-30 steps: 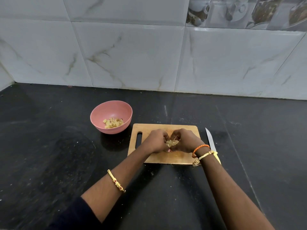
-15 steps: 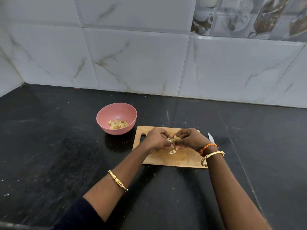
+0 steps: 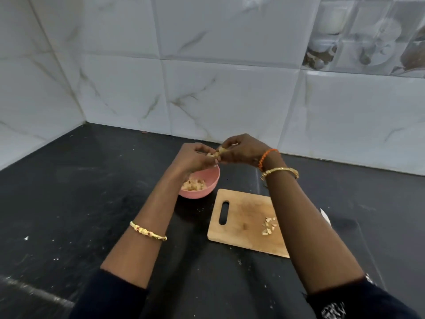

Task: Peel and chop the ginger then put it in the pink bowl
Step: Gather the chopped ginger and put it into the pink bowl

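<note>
1. The left hand (image 3: 195, 157) and the right hand (image 3: 239, 149) meet above the pink bowl (image 3: 212, 178), fingers curled around a small heap of chopped ginger (image 3: 217, 153).
2. The step looks like the transfer: some ginger already lies in the bowl.
3. Leftover ginger bits (image 3: 269, 225) sit on the cutting board (image 3: 241, 217), at four o'clock from the bowl.
4. Next, the fingers likely need to loosen directly over the bowl, then gather those bits.

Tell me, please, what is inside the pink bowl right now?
Chopped ginger pieces lie in the pink bowl. The left hand and wrist cover its far and left part, so anything there is hidden.
</note>
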